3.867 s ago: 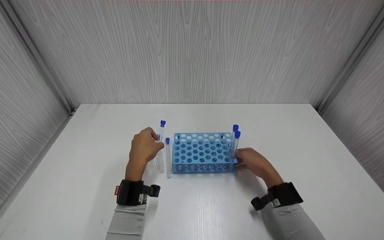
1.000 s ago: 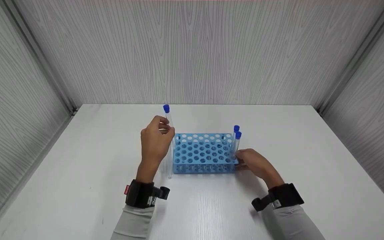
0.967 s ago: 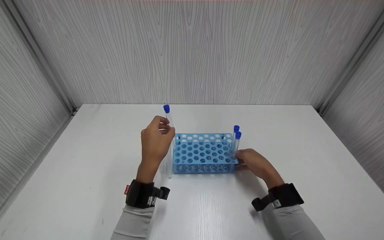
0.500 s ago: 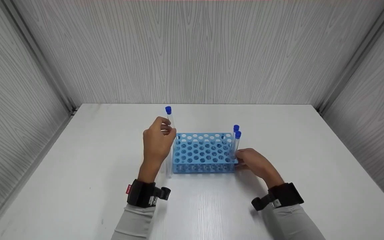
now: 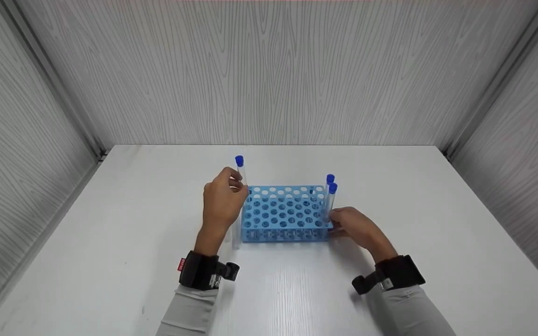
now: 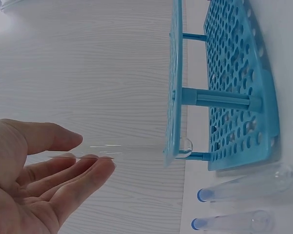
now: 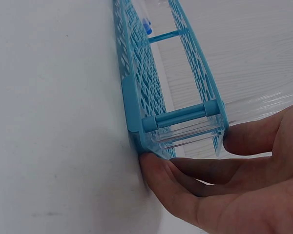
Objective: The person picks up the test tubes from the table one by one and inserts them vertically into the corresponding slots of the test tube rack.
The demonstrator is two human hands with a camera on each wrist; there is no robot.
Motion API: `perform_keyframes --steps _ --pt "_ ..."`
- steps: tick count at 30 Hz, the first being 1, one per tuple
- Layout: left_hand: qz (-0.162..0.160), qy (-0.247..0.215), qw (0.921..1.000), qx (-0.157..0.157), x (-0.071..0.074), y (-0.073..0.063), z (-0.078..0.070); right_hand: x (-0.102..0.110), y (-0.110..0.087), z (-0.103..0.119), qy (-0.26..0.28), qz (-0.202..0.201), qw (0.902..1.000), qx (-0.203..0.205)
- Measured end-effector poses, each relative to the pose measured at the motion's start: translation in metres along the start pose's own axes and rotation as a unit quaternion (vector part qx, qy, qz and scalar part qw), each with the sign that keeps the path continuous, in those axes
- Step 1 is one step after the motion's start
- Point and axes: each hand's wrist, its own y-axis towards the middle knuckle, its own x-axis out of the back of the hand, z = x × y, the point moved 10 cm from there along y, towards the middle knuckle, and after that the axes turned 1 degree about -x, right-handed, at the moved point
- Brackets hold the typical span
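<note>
My left hand [image 5: 222, 198] pinches a clear test tube [image 5: 242, 175] with a blue cap, held near upright at the rack's left end. In the left wrist view the tube's rounded tip [image 6: 185, 147] pokes just below the top plate of the blue test tube rack [image 5: 283, 210], at a corner hole. My right hand [image 5: 355, 226] grips the rack's right end, thumb at the top plate and fingers at the base. Two capped tubes [image 5: 331, 198] stand in the rack's right end, close to that hand.
Two more blue-capped tubes lie on the white table left of the rack: one [image 6: 246, 184] close to its base, another [image 6: 234, 222] farther out. Grey wood-grain panels [image 5: 269, 74] enclose the table at the back and sides.
My left hand has lifted a tube from those beside the rack and carried it to the left end. Over the last second it moves slightly right and down. My right hand stays put.
</note>
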Motion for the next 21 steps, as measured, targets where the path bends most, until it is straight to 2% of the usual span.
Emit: perform_keyframes --steps 5,13,21 --pt "0.026 0.019 0.9992 0.026 -0.006 0.000 0.005 0.000 0.000 0.000 -0.002 0.002 1.0000 -0.001" --pt "0.043 0.036 0.9983 0.017 -0.010 -0.001 0.006 0.000 0.001 -0.003 -0.007 0.003 1.0000 -0.001" --pt "0.059 0.056 0.9963 0.030 -0.013 -0.001 0.009 0.000 0.002 -0.002 -0.002 0.003 1.0000 0.000"
